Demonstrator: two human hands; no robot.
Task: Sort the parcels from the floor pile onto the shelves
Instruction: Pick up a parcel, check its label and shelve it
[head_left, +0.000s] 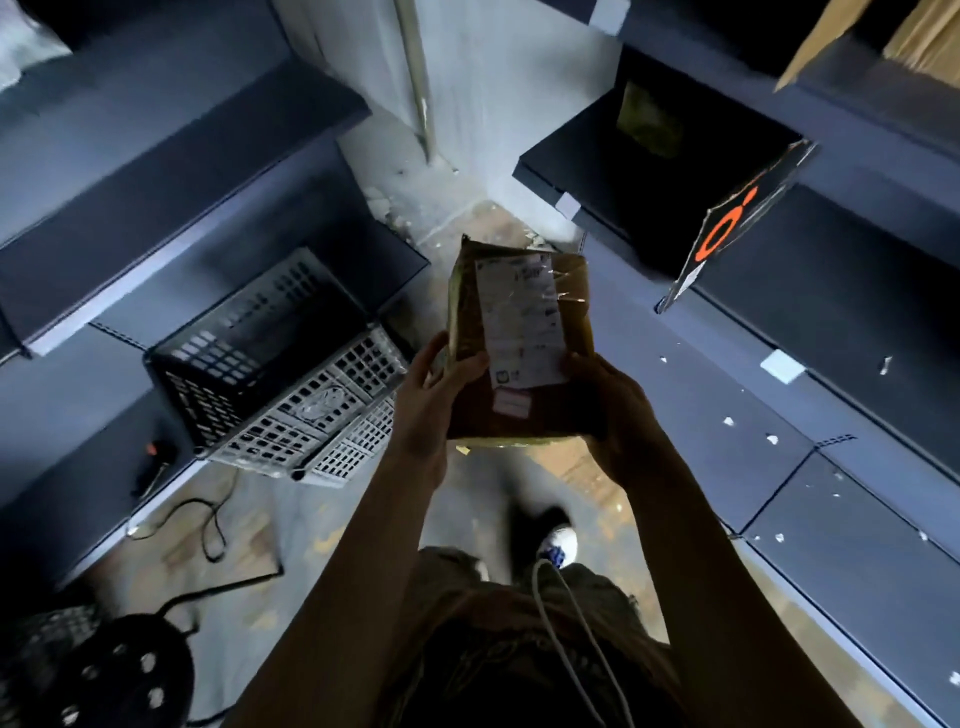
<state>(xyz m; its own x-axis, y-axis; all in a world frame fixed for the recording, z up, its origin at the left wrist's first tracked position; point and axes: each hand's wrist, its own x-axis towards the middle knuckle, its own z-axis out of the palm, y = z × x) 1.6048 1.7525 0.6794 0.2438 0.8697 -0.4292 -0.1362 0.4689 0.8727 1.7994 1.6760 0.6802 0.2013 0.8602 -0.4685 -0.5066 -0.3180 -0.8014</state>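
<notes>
Dark left shelves (171, 171) ran along 9 to 11 o'clock and right shelves (779, 405) along 1 to 4 o'clock, with a narrow strip of floor (322, 525) between them as the only aisle. At 9 o'clock two crates (291, 395) leaned out of the lowest left bay into that aisle, and at 1 o'clock a black box (675, 176) with an orange mark sat on the end of a right shelf, one corner past the edge. The parcel (524, 343), a brown taped carton, was held in the air over the aisle at the centre, touching no shelf. Its long axis ran from 6 to 12 o'clock, away from the body, so most of its bulk lay beyond the grip, with the label (519, 322) face up. The left hand (426, 400) was curled round the near left edge, thumb on the top face and fingers round the side. The right hand (618, 410) was wrapped round the near right corner in the same way, so both gripped the near end and neither was clearly closer to the far end. I judged the right shelves the easier target: the board at 3 o'clock lay just beside the right hand and bore only small white scraps (727, 421), with bare room past the box. A swing to 9 o'clock would have had to clear the crates' rims. A stool (124, 670) at 7 o'clock and a cable (208, 525) on the floor stood well apart from the parcel
</notes>
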